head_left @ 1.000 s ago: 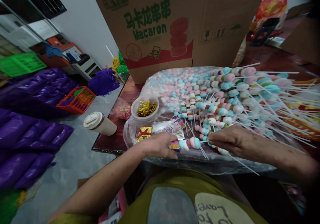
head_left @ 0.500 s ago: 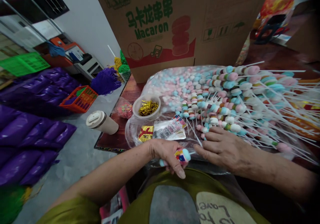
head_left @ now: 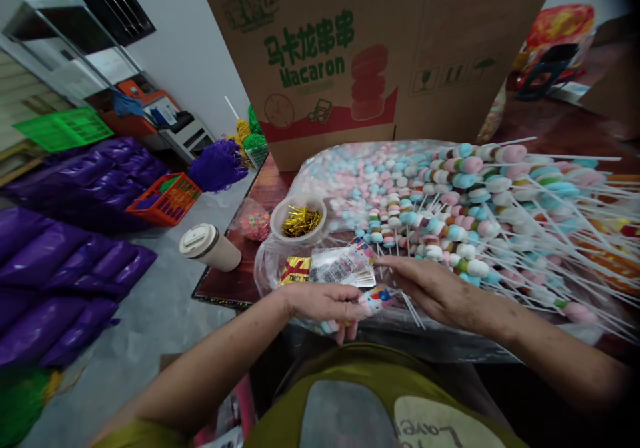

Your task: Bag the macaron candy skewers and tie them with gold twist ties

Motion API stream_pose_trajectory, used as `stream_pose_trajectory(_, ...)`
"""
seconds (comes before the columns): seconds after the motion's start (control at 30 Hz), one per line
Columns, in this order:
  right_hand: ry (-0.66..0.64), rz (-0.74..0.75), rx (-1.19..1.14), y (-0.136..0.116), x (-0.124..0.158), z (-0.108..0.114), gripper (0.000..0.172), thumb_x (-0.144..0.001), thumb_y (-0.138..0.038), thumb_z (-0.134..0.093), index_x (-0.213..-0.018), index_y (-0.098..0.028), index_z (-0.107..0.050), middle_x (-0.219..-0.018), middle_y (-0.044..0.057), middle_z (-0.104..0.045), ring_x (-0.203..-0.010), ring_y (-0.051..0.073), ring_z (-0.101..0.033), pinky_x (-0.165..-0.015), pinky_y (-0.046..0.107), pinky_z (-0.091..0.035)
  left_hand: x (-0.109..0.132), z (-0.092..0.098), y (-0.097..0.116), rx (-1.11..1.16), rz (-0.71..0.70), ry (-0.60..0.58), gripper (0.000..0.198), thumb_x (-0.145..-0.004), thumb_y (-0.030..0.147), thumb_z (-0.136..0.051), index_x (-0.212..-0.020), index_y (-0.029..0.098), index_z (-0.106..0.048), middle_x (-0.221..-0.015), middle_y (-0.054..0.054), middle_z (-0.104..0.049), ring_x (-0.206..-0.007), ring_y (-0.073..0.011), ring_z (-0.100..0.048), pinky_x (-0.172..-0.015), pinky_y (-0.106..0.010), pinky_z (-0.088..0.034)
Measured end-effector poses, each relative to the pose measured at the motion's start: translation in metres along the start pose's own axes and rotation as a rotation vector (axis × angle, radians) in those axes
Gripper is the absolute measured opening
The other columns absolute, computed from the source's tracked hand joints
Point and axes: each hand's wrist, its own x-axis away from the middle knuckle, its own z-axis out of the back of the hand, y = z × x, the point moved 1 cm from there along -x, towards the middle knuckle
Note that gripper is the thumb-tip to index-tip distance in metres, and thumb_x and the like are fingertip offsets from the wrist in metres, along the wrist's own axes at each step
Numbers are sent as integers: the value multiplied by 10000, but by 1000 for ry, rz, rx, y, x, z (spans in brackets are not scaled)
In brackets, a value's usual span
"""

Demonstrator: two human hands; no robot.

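My left hand is closed on a candy skewer in a printed wrapper at the table's near edge. My right hand lies beside it with fingers stretched toward the wrapper's tip, nothing plainly in them. Just behind the hands lies a stack of printed plastic wrappers. A big heap of pastel candy skewers with white sticks covers the clear plastic sheet to the right.
A white bowl of gold twist ties and a gold twist-tie packet sit left of the wrappers. A lidded paper cup lies at the table corner. A large "Macaron" cardboard box stands behind. Purple bags cover the floor at left.
My left hand pulled the wrapped skewer toward my body, then raised it slightly. My right hand let go of the stick end, flattened on the pile, and now reaches to the wrapper.
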Motion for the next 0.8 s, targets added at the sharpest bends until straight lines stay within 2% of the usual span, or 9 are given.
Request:
stream_pose_trajectory(0.13,55,-36,24,-3,-15,-24,484,-855,-141,-361,-1336,-97,-337,-656,22,-614,-532,143,-543,-516,239,-419,-7,-27,-15,183,-32,109,509,-666,656,-574,-818,186,-453,-588,52,-519,-421,-55,-438,-425,-183,-310)
stream_pose_trajectory(0.23,120,-99,-45,-2,-32,-26,445,-870,-228,-357,-1302,-137,-412,-838,84,-653,-691,181,-599,-603,283,-460,-14,-40,-25,297,-25,279,436,-711,593,-557,-846,187,-471,-526,57,-503,-370,-64,-415,-382,-180,-280)
stream_pose_trajectory(0.33,262,-342,-230,0,-40,-16,412,-884,-401,-355,-1194,-188,-522,-932,88,-637,-845,212,-591,-702,326,-472,-14,-38,-31,463,-93,547,332,-739,503,-522,-841,196,-447,-514,56,-514,-353,-80,-432,-374,-184,-300)
stream_pose_trajectory(0.4,208,-502,-417,-4,-41,-18,424,-827,-502,-451,-1090,-192,-571,-797,52,-626,-718,191,-582,-613,300,-469,-10,-33,-33,449,-153,675,279,-753,450,-496,-836,186,-459,-563,37,-543,-387,-84,-468,-397,-187,-330)
stream_pose_trajectory(0.43,101,-543,-543,-9,-40,-24,430,-778,-529,-522,-1024,-182,-582,-707,26,-602,-615,166,-555,-538,274,-449,-7,-30,-33,394,-180,706,257,-761,425,-484,-828,177,-473,-587,28,-548,-411,-83,-482,-413,-187,-341)
stream_pose_trajectory(0.5,-69,-625,-809,-22,-38,-42,387,-725,-541,-580,-833,-170,-568,-589,-17,-545,-459,106,-465,-420,227,-375,1,-26,-34,244,-221,703,229,-779,388,-460,-798,163,-496,-626,15,-544,-463,-83,-495,-445,-189,-358)
stream_pose_trajectory(0.57,-97,-708,-986,-35,-39,-62,369,-708,-536,-590,-700,-177,-504,-534,-40,-513,-383,72,-397,-357,201,-310,9,-22,-35,100,-228,642,221,-786,374,-458,-760,159,-503,-640,10,-527,-509,-89,-493,-465,-191,-368)
stream_pose_trajectory(0.7,70,-737,-955,-46,-52,-83,333,-709,-471,-601,-612,-188,-455,-439,-71,-442,-333,62,-358,-324,188,-266,22,-18,-37,65,-129,518,225,-771,395,-490,-738,172,-490,-606,27,-482,-492,-87,-437,-428,-185,-346)
stream_pose_trajectory(0.8,286,-702,-875,-40,-66,-75,295,-776,-417,-545,-612,-193,-446,-456,-60,-454,-341,74,-389,-345,205,-320,24,-13,-39,156,-127,601,212,-775,375,-485,-720,171,-501,-582,37,-468,-489,-78,-420,-425,-167,-324)
